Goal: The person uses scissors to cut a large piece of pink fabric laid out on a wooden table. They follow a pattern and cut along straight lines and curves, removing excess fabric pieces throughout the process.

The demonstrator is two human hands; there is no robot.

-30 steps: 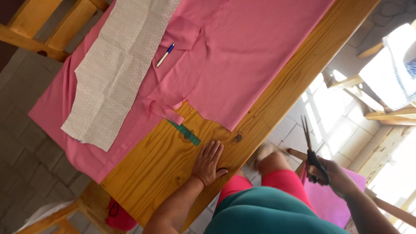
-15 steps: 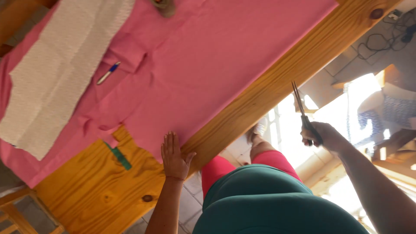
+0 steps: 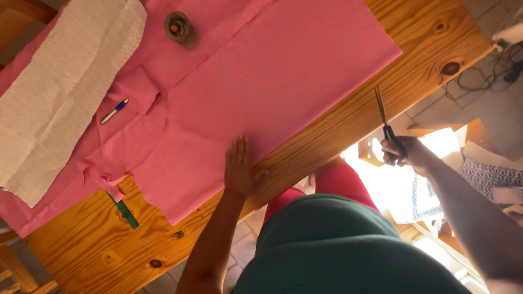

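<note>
While the left hand (image 3: 239, 169) lies flat, fingers together, on the large sheet of pink fabric (image 3: 261, 98) near the edge of the knotty wooden table (image 3: 338, 136), the right hand (image 3: 406, 152) is closed around dark-handled metal scissors (image 3: 385, 125), blades shut, beside the table edge. A blue and white pen (image 3: 114, 111), white textured cloth (image 3: 60, 92) and a round spool (image 3: 178, 26) rest on the fabric.
</note>
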